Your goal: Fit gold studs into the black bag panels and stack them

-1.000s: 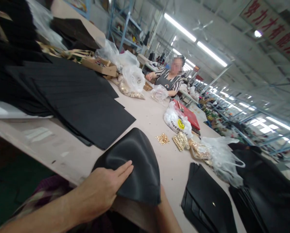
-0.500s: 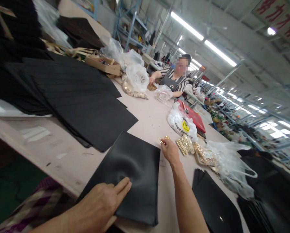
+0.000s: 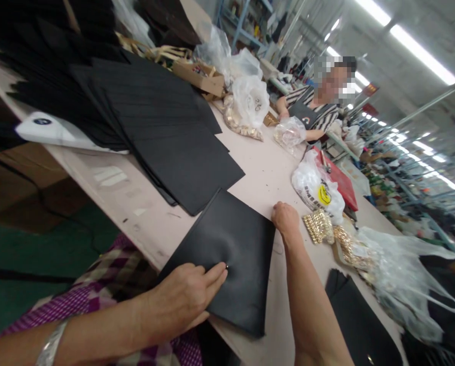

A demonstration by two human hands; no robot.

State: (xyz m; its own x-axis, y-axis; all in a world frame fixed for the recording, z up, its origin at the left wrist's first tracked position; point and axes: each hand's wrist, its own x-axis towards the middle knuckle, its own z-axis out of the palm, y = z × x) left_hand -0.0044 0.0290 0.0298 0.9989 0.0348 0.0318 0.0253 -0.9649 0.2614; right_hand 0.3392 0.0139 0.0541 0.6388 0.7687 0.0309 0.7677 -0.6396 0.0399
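Steadying the flat black leather-like panel (image 3: 246,239) on the pale pinkish table (image 3: 260,160) seems the step: my left hand (image 3: 191,295) lies on it, grip unclear; my right hand (image 3: 286,218), apart, hides any contents. Next calls for steady left fingertips, I judge.

Your left hand (image 3: 189,297) lies on the panel (image 3: 246,239) at the table's (image 3: 269,152) near edge, your right hand (image 3: 286,218) just beside its far right corner. Behind and left is a fanned sheet stack (image 3: 174,137); farther right, metal hardware strips (image 3: 319,226) before a plastic bag (image 3: 314,183). A co-worker (image 3: 307,109) is across from you.
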